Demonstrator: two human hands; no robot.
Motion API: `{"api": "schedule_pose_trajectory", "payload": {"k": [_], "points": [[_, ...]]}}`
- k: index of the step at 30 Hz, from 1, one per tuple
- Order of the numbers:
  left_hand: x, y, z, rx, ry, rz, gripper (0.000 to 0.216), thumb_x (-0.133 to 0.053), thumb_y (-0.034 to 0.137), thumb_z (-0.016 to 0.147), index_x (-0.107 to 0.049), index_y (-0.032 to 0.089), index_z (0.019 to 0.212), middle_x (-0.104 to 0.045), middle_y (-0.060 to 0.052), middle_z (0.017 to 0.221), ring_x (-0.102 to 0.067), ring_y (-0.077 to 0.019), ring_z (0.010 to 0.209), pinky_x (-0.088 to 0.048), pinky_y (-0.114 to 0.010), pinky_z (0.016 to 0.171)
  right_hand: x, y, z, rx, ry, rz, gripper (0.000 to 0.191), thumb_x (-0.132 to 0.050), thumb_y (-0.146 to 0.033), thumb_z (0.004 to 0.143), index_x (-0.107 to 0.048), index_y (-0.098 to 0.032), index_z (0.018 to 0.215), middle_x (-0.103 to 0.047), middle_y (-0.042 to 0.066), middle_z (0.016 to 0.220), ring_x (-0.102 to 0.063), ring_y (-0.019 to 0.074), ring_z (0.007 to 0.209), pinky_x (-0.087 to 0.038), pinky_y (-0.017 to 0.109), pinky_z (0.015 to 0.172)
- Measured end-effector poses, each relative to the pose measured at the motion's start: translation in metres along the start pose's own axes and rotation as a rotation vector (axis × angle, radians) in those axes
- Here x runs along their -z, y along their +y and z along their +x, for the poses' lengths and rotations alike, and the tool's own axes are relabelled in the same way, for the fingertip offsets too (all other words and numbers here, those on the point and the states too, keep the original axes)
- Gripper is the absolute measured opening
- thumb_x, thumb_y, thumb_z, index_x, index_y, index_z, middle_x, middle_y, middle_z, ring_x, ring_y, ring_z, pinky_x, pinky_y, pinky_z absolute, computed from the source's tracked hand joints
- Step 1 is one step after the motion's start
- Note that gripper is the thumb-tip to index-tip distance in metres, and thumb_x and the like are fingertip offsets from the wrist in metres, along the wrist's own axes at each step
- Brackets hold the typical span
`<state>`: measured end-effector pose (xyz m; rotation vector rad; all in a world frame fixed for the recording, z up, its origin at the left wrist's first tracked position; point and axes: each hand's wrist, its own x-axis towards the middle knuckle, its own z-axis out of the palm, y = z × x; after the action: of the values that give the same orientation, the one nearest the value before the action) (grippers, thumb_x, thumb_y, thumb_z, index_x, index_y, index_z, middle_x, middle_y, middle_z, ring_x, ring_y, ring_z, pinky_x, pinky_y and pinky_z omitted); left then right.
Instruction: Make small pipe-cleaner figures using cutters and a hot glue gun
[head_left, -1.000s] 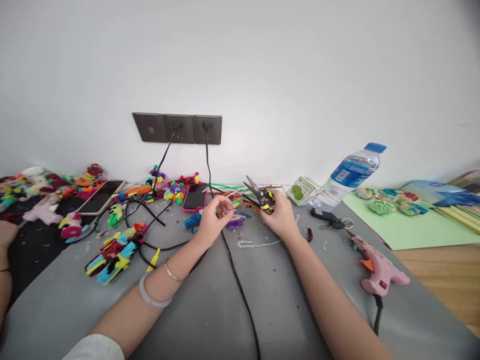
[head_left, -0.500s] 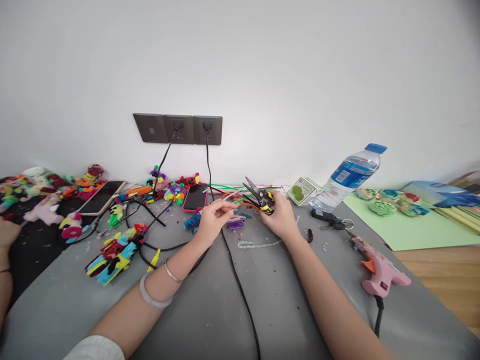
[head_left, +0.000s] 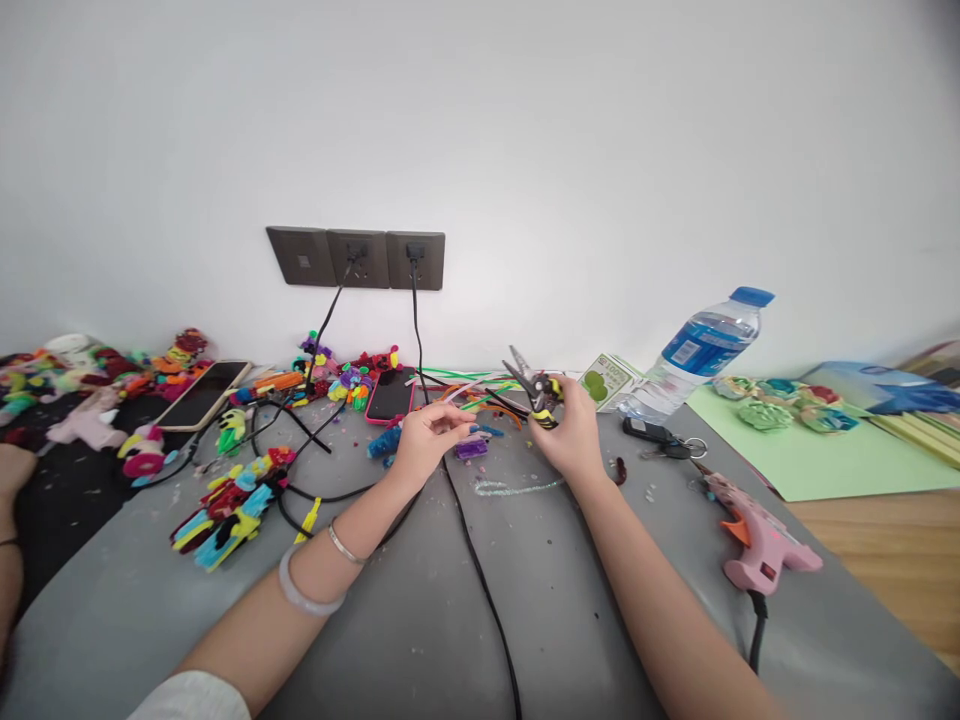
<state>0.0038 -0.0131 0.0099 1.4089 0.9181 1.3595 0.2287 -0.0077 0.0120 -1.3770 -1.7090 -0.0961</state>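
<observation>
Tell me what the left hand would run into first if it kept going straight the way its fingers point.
The left hand points right, toward the cutters in the right hand. It would likely meet the loose coloured pipe cleaners lying between them first, though depth is hard to judge.

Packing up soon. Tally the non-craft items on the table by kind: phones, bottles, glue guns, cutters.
Phones: 2
Water bottle: 1
Pink glue gun: 1
Cutters: 1, held in the right hand
Total: 5
</observation>
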Motion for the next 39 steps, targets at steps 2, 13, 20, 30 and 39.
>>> {"api": "schedule_pose_trajectory", "payload": {"k": [2, 13, 20, 30, 39], "points": [[0.000, -0.002, 0.000, 0.043, -0.010, -0.036, 0.021, -0.081, 0.027, 0.065, -0.079, 0.015, 0.083, -0.078, -0.009, 0.090, -0.071, -0.0191, 0.077, -0.058, -0.032, 0.075, 0.008, -0.001, 0.001, 0.001, 0.123, -0.002, 0.051, -0.061, -0.021, 0.071, -0.049, -0.020, 0.121, -0.058, 0.011, 0.105, -0.055, 0.0292, 0.097, -0.044, 0.045, 0.088], [0.001, 0.002, 0.001, 0.109, 0.020, -0.042, 0.036, -0.084, 0.030, 0.063, -0.080, 0.015, 0.094, -0.079, -0.011, 0.094, -0.075, -0.0247, 0.083, -0.062, -0.039, 0.081, 0.000, 0.013, 0.001, -0.230, 0.032, -0.281, 0.052, -0.060, -0.030, 0.073, -0.050, -0.018, 0.123, -0.059, 0.015, 0.109, -0.054, 0.0348, 0.102, -0.040, 0.048, 0.089], [0.000, -0.001, 0.001, 0.109, -0.008, -0.039, 0.030, -0.082, 0.032, 0.066, -0.079, 0.014, 0.090, -0.078, -0.013, 0.100, -0.075, -0.0264, 0.091, -0.061, -0.041, 0.087, -0.011, 0.032, -0.009, -0.389, -0.049, -0.382, 0.056, -0.061, -0.039, 0.073, -0.054, -0.017, 0.124, -0.060, 0.018, 0.109, -0.054, 0.0382, 0.101, -0.039, 0.055, 0.088], [0.000, -0.004, 0.002, 0.084, -0.026, -0.080, 0.027, -0.076, 0.036, 0.073, -0.076, 0.016, 0.090, -0.077, -0.010, 0.099, -0.072, -0.0204, 0.084, -0.061, -0.034, 0.078, -0.013, 0.033, -0.011, -0.392, -0.167, -0.405, 0.056, -0.064, -0.043, 0.073, -0.060, -0.015, 0.121, -0.054, 0.022, 0.117, -0.051, 0.0426, 0.107, -0.039, 0.059, 0.088], [-0.002, 0.003, 0.002, 0.023, -0.009, 0.019, 0.012, -0.076, 0.025, 0.068, -0.076, 0.017, 0.076, -0.075, -0.006, 0.079, -0.066, -0.0171, 0.074, -0.054, -0.027, 0.067, -0.016, 0.035, -0.013, -0.321, -0.059, -0.339, 0.040, -0.058, -0.046, 0.081, -0.065, -0.018, 0.110, -0.055, 0.018, 0.112, -0.051, 0.0378, 0.103, -0.040, 0.057, 0.086]]}}
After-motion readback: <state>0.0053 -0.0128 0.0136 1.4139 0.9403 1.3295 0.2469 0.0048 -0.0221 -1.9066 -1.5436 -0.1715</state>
